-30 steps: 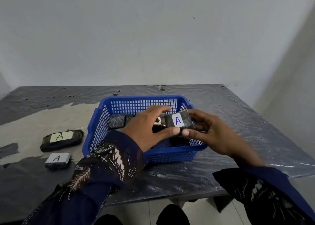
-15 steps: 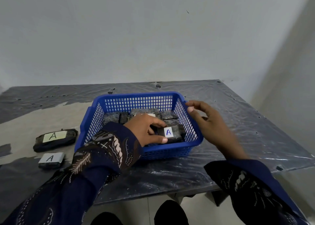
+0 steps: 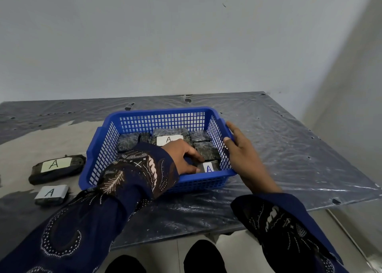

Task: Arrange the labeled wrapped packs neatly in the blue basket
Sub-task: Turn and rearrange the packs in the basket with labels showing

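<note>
The blue basket (image 3: 142,121) stands mid-table with several dark wrapped packs inside; one at the back shows a white "A" label (image 3: 168,139). My left hand (image 3: 183,156) reaches into the basket and holds a small dark pack with a blue "A" label (image 3: 208,167) at the front right corner, thumb and fingers around it. My right hand (image 3: 241,148) rests against the basket's right rim with straight fingers. Two labeled packs lie outside on the left: a long one (image 3: 56,168) and a small one (image 3: 51,194).
The table (image 3: 289,148) is covered in wrinkled clear plastic sheet. Its front edge runs just below my sleeves, and its right corner is near a white wall. My dark shoes show on the floor below.
My left hand has set the blue-labeled pack down into the basket's front right corner. My right hand let go of that pack and moved to the basket's right rim.
</note>
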Demonstrator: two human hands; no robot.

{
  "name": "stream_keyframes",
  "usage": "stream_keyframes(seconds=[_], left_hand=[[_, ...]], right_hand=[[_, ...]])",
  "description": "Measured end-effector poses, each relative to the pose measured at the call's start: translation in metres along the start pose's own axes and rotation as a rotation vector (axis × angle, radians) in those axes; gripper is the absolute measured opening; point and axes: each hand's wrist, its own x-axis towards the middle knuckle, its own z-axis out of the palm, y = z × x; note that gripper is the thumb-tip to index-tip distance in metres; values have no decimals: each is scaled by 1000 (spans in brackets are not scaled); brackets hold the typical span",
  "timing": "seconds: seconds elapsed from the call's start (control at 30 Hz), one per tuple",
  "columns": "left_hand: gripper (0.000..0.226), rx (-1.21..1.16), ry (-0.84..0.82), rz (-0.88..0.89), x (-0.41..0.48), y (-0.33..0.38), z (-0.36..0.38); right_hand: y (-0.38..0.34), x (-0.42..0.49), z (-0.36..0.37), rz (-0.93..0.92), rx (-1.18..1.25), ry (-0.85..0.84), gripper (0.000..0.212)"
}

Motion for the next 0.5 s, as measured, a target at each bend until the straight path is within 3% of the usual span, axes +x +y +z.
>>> stream_keyframes(seconds=[0.3,0.4,0.5], left_hand=[[33,-93,67,-37,8,2,5],[30,132,150,27,12,7,-7],[48,438,121,82,21,12,-16]], right_hand=[[0,-3,1,3,47,13,48],[-2,-5,0,-9,74,12,47],[-1,-5,-1,-14,79,6,47]])
